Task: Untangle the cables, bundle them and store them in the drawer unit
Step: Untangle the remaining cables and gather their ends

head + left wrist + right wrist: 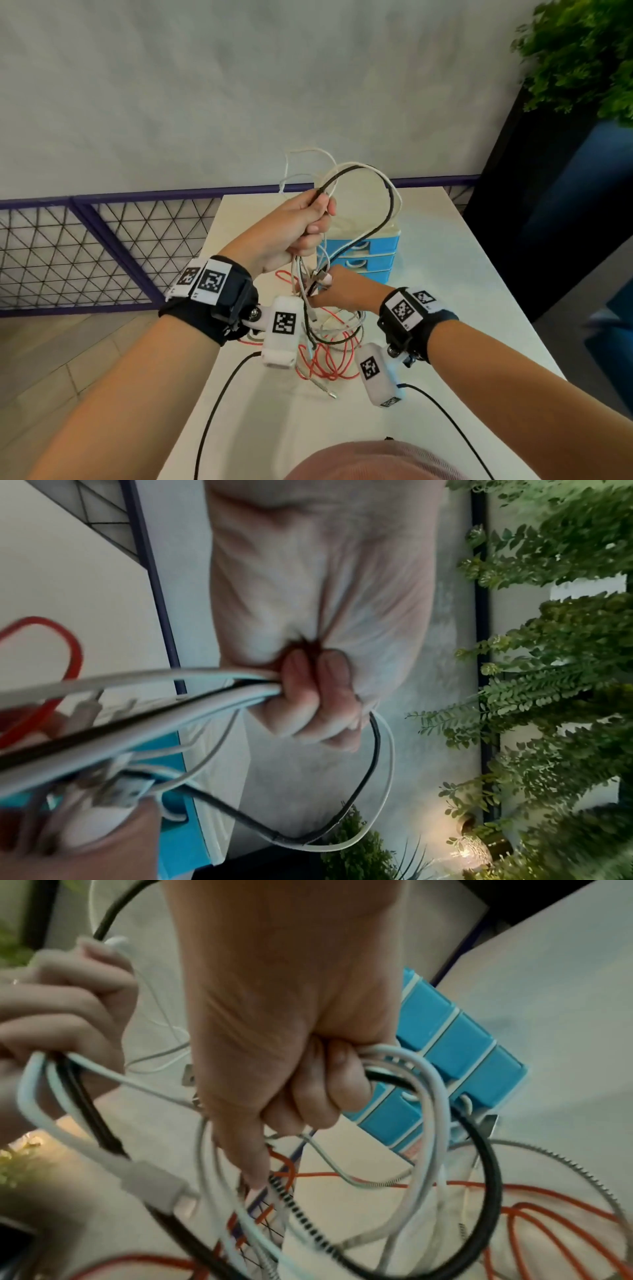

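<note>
My left hand [301, 226] is raised above the white table [462, 274] and grips a bunch of white cables and a black cable [383, 212], whose loops arch above the fist. Lower and to the right, my right hand [329, 287] grips white and black strands of the same tangle [424, 1123], fingers curled round them. A red cable [329, 363] lies coiled on the table under both hands, mixed with a metal-braided cable [323, 387]. The blue and white drawer unit [373, 253] stands behind the hands, drawers closed. The left wrist view shows my left fingers [308, 696] clamped on the cables.
A purple-framed mesh railing [102, 246] runs behind the table on the left. A dark planter with green plants [582, 58] stands at the right. Two thin black leads [219, 401] run from the wrist cameras across the near table.
</note>
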Tool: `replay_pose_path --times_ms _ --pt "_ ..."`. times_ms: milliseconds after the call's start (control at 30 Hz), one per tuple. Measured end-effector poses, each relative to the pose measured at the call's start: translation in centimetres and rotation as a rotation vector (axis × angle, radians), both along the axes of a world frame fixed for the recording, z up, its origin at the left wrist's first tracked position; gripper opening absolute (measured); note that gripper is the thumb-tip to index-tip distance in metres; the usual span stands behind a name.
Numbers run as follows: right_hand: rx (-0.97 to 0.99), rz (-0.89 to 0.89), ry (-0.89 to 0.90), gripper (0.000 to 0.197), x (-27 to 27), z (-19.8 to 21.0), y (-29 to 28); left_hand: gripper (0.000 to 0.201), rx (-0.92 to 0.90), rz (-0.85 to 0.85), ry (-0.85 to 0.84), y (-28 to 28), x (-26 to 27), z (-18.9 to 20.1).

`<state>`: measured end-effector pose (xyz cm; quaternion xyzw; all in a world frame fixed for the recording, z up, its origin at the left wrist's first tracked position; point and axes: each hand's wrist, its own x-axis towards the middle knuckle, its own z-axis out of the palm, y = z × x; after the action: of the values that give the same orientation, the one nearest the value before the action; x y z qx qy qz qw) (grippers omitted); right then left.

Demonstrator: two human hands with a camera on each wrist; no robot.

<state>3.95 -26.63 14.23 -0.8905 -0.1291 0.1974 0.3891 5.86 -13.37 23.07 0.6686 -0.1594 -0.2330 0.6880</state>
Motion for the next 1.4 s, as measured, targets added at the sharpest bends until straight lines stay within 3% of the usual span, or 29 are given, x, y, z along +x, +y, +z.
replay_pose_path --times_ms 67,133,200,333,400,500,567,667,700,767,867,1000,1100,1167,1333,1400 --pt "-0.157 0.029 -0.003 0.01 0.0 -1.2 0.0 0.027 -0.029 0.031 0.013 0.6 0.1 0.3" --pt "-0.329 0.075 0.026 0.026 0.0 -2.8 -0.8 0.027 -0.105 0.07 0.033 1.4 0.3 1.4" --pt "-0.417 0.085 0.043 0.026 -0.2 -4.4 -2.1 0.028 -0.107 0.087 0.0 2.5 0.7 2.7" --pt "-0.423 -0.04 0.077 0.03 0.5 -5.4 -4.9 0.027 0.224 0.045 -0.123 3.8 1.1 2.6" --pt "-0.416 -0.108 0.068 0.04 1.2 -4.6 -6.0 0.03 0.474 0.014 -0.142 4.2 1.5 1.5" --pt "-0.413 -0.198 0.133 0.034 1.6 -2.1 -8.0 0.038 0.878 -0.019 -0.149 5.4 2.4 -0.1" --pt "-0.461 -0.245 0.22 0.028 1.7 0.1 -9.7 0.045 0.94 -0.007 -0.118 6.6 2.9 -0.8" --pt "-0.49 -0.325 0.251 0.041 1.7 3.6 -12.0 0.049 0.709 0.113 -0.017 7.8 3.0 -1.2" --pt "-0.457 -0.35 0.258 0.043 1.7 4.6 -12.6 0.05 0.706 0.162 -0.039 8.2 3.3 -1.2" --pt "-0.395 -0.356 0.273 0.047 1.8 6.6 -13.2 0.056 0.914 0.215 -0.164 8.9 4.1 -1.0" --pt "-0.444 -0.228 0.257 0.051 1.4 9.1 -12.6 0.064 1.29 0.23 -0.297 10.7 5.9 -1.0" --pt "-0.467 -0.094 0.157 0.049 0.9 10.0 -9.8 0.04 1.569 0.355 -0.422 11.3 8.1 -0.8" --pt "-0.447 -0.026 0.039 0.046 0.8 9.2 -6.8 0.03 1.548 0.518 -0.584 10.3 8.9 -1.3" --pt "-0.434 0.039 0.034 0.04 0.9 8.0 -4.9 0.031 1.451 0.511 -0.717 9.3 8.6 -2.3" --pt "-0.552 0.012 -0.034 0.033 1.5 4.2 -3.4 0.014 0.955 0.169 -0.804 6.0 5.5 -6.2" --pt "-0.585 -0.027 -0.051 0.031 1.6 3.9 -3.7 0.021 0.885 -0.016 -0.725 4.8 3.3 -7.6"
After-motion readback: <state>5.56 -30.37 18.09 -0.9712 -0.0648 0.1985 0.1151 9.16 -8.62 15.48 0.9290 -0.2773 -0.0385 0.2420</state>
